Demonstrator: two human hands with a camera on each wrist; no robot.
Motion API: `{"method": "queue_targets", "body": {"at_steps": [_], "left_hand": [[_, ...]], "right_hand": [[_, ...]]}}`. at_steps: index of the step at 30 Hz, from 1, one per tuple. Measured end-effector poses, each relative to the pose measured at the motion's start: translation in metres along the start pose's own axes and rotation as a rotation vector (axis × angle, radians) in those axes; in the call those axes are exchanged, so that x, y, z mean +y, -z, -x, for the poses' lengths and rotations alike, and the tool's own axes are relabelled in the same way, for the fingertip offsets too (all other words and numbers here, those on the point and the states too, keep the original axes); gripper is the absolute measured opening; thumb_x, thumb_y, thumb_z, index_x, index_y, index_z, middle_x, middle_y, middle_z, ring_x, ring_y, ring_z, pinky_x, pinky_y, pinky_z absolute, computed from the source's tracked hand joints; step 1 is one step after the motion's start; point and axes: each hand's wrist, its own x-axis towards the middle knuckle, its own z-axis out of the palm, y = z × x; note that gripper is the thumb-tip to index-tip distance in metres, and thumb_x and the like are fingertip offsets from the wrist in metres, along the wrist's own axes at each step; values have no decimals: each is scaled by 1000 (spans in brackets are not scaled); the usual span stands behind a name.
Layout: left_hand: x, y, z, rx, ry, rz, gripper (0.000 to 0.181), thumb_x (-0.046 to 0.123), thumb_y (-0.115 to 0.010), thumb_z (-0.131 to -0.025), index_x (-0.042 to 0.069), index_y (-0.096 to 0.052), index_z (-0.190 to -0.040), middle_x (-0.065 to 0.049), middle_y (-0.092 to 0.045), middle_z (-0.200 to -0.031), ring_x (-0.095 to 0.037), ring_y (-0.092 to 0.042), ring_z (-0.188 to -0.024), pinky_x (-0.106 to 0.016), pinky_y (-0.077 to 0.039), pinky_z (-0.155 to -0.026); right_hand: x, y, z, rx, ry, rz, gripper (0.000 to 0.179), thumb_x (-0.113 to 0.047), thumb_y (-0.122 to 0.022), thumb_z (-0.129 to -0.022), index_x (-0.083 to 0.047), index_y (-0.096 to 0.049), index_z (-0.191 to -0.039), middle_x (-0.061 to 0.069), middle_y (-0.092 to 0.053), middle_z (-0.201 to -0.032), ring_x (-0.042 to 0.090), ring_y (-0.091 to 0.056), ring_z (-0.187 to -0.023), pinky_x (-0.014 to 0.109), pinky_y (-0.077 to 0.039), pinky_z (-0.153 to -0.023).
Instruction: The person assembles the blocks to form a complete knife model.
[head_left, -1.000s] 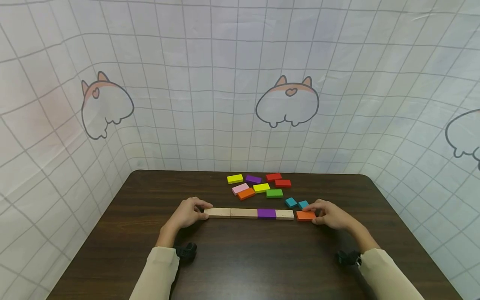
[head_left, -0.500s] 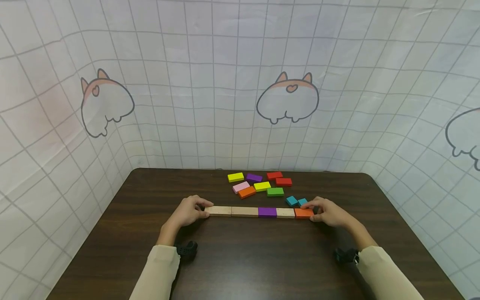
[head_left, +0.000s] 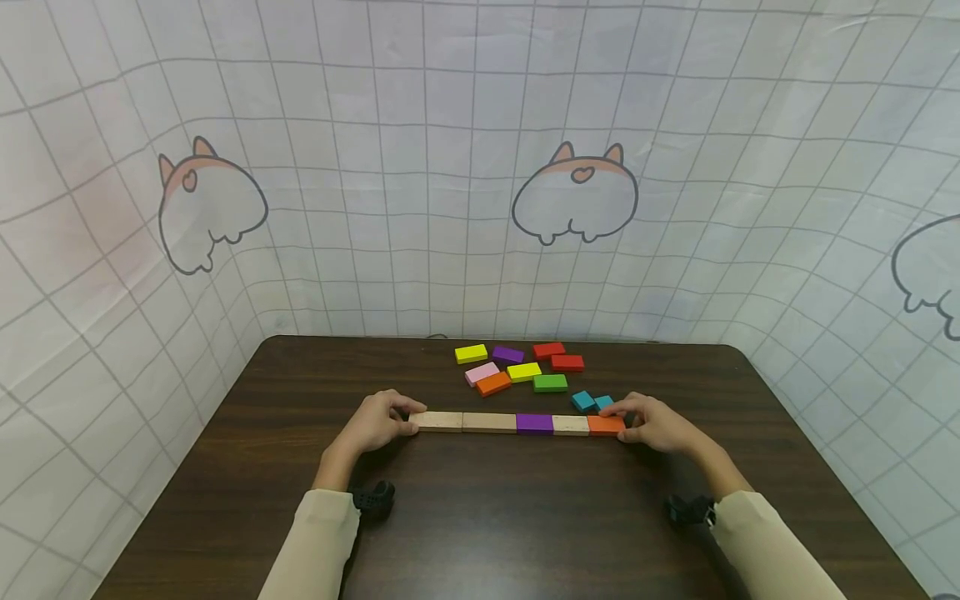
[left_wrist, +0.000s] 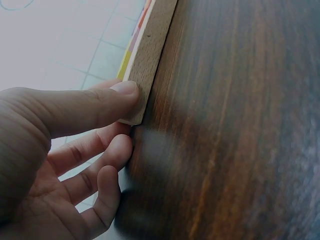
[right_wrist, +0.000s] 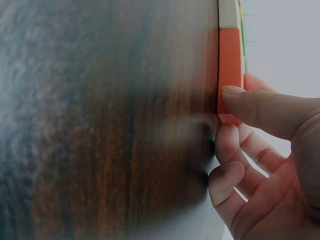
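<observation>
A straight row of wooden blocks lies across the table, end to end. From the left it runs: a long plain block, a second long plain block, a purple block, a short plain block and an orange block. My left hand pinches the row's left end between thumb and forefinger; in the left wrist view the thumb lies on the plain block's near side. At the other end my right hand pinches the orange block, which touches the short plain block.
Behind the row lie loose blocks: two blue ones close to my right fingers, a green block, a pink block, another orange block, plus yellow, purple and red ones. A patterned cloth hangs beyond the table.
My right hand has slid the orange block left, closing the gap to the short plain block. The left hand keeps its hold on the left end.
</observation>
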Motion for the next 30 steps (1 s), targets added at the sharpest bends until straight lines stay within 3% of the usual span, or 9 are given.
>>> {"method": "queue_targets", "body": {"at_steps": [30], "left_hand": [[2, -2, 1, 17, -8, -4, 30, 11, -81, -88, 17, -79, -117, -7, -68, -115, -19, -62, -90, -37, -55, -77]], "right_hand": [[0, 1, 0, -3, 8, 15, 36, -10, -74, -93, -10, -70, -130, 13, -57, -111, 17, -53, -75, 27, -47, -65]]}}
